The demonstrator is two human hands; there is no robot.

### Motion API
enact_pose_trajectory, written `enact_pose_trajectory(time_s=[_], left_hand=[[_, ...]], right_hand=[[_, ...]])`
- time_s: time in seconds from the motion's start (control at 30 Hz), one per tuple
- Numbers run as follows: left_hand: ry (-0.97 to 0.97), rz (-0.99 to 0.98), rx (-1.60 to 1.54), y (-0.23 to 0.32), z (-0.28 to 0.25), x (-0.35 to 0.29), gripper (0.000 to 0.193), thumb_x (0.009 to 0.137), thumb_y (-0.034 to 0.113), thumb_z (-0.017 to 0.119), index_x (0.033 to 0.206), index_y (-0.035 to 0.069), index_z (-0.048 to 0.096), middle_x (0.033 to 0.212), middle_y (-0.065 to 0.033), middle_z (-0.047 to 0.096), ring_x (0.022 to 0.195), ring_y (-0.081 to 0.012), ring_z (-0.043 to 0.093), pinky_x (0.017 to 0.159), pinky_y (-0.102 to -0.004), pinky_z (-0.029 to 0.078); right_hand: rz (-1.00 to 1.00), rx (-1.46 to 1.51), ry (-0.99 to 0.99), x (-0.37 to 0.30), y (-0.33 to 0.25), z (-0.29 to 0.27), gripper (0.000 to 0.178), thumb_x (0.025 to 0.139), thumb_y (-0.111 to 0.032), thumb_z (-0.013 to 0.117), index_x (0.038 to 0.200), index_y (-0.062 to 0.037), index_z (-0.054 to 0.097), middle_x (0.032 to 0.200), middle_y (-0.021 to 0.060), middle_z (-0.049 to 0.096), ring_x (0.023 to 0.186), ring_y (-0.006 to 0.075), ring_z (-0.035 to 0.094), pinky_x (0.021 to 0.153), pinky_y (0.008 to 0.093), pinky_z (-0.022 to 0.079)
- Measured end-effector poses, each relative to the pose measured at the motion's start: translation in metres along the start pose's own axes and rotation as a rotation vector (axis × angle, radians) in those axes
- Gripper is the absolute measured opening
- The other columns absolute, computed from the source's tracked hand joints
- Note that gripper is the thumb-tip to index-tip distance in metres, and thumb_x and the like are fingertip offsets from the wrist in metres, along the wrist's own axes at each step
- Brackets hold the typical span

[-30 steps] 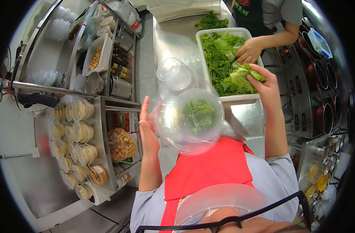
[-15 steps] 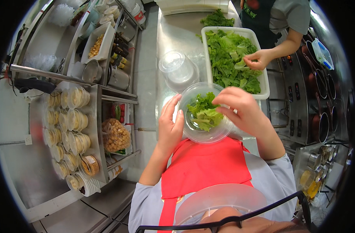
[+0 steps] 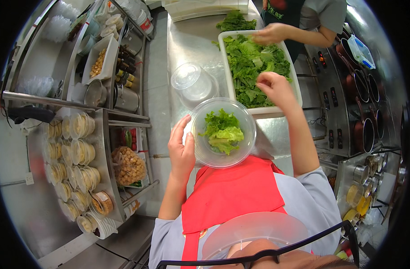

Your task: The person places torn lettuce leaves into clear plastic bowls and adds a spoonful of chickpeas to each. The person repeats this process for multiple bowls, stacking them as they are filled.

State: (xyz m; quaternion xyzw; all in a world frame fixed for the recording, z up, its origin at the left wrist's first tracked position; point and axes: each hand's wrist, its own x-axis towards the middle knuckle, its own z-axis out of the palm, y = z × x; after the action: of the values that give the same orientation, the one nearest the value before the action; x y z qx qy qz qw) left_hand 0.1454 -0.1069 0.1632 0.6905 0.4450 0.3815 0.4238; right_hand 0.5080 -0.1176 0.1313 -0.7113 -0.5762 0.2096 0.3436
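Observation:
A clear plastic bowl (image 3: 249, 134) with several green lettuce leaves (image 3: 225, 133) in it stands at the near edge of the metal table, in front of my apron. My left hand (image 3: 182, 145) rests along the bowl's left side, its fingers stretched up and the thumb apart by the rim. Beyond the bowl, my right hand (image 3: 276, 89) is over the near part of a white tray (image 3: 296, 85) heaped with loose lettuce (image 3: 252, 67). Its fingers are curled and pinched together; whether a leaf is between the tips cannot be made out.
Upturned clear bowls (image 3: 194, 85) are stacked beyond my bowl. A co-worker's hand (image 3: 270, 33) is over the tray's far edge. More lettuce (image 3: 235, 21) lies behind the tray. Filled lidded tubs (image 3: 82, 152) line the left shelf; pans (image 3: 368, 130) stand at the right.
My right hand has left the bowl and moved forward and right to the tray. The co-worker's hand has shifted to the tray's far edge. The whole view has shifted slightly.

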Motion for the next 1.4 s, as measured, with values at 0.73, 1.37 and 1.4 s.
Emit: enact_pose_trajectory(time_s=[0.73,1.37,1.4], left_hand=[[-0.094,0.112,0.07,0.003,-0.003,0.01,0.039,0.097,0.006,0.058,0.134,-0.005,0.063,0.134,-0.0219,0.066,0.131,-0.0356,0.059,0.114,-0.0433,0.042],[-0.07,-0.138,0.734,-0.054,0.034,0.212,0.117,0.068,0.075,0.082,0.159,0.013,0.041,0.153,-0.0263,0.045,0.14,-0.0445,0.047,0.111,-0.0545,0.045],[-0.035,-0.108,0.728,-0.045,0.027,0.212,0.116,0.068,0.074,0.082,0.158,0.012,0.043,0.152,-0.0259,0.046,0.139,-0.044,0.048,0.111,-0.054,0.045]], right_hand=[[-0.715,0.019,-0.184,-0.03,-0.091,0.002,0.058,0.084,0.016,0.061,0.136,-0.0083,0.066,0.139,0.0135,0.065,0.133,0.0352,0.059,0.112,0.0434,0.049],[0.095,-0.128,-0.041,0.035,0.085,0.025,0.069,0.076,-0.007,0.081,0.142,-0.0139,0.059,0.14,0.0203,0.057,0.13,0.0377,0.056,0.106,0.0491,0.05],[0.056,-0.236,-0.064,0.034,0.079,0.033,0.084,0.074,-0.011,0.088,0.15,-0.0173,0.054,0.15,0.0211,0.051,0.138,0.0395,0.051,0.109,0.051,0.049]])
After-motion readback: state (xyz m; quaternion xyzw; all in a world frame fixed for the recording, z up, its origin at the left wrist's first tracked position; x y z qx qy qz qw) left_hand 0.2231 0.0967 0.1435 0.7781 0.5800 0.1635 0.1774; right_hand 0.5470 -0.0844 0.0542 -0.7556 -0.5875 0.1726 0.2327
